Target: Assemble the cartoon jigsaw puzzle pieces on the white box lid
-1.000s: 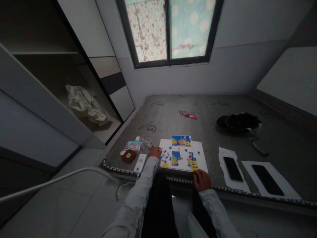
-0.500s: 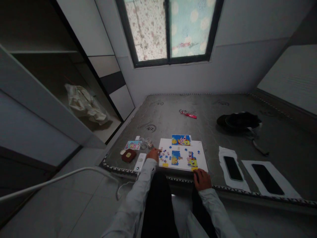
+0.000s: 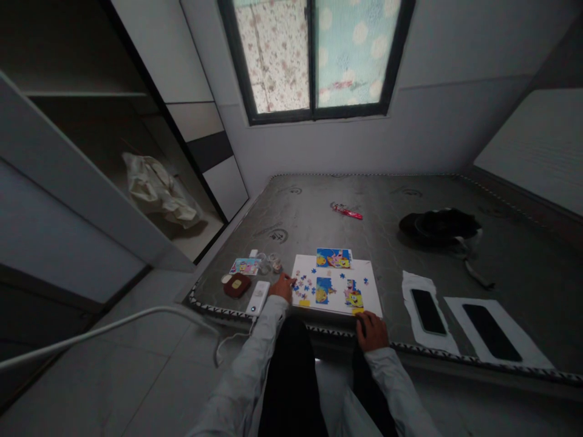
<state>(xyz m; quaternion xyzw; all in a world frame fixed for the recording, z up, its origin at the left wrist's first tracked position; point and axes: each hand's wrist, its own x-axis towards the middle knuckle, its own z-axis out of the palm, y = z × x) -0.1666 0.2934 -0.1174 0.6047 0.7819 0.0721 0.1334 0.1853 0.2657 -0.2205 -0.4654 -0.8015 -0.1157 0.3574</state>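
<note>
A white board (image 3: 337, 306) lies at the front edge of a grey mattress, bearing loose jigsaw pieces (image 3: 306, 284) on its left side and two partly joined picture sections, a blue section (image 3: 323, 290) and a yellow cartoon section (image 3: 354, 297). At the board's left edge, my left hand (image 3: 281, 287) has its fingertips together among the loose pieces, seemingly pinching one; the piece is too small to see clearly. My right hand (image 3: 372, 331) grips the front right corner of the board, fingers curled over the edge. A cartoon picture card (image 3: 334, 258) lies across the board's back edge.
Left of the board are a white device (image 3: 258, 298), a brown case (image 3: 237, 285), a picture card (image 3: 245, 266) and clear round containers (image 3: 269, 263). Two phones, a nearer phone (image 3: 429, 311) and a farther phone (image 3: 492, 332), rest on white sheets at right. Behind lie a red item (image 3: 348, 212) and a black cap (image 3: 439, 226).
My left hand has shifted very slightly at the board's left edge, among the loose pieces. My right hand stays at the corner, and the camera view has tilted a little.
</note>
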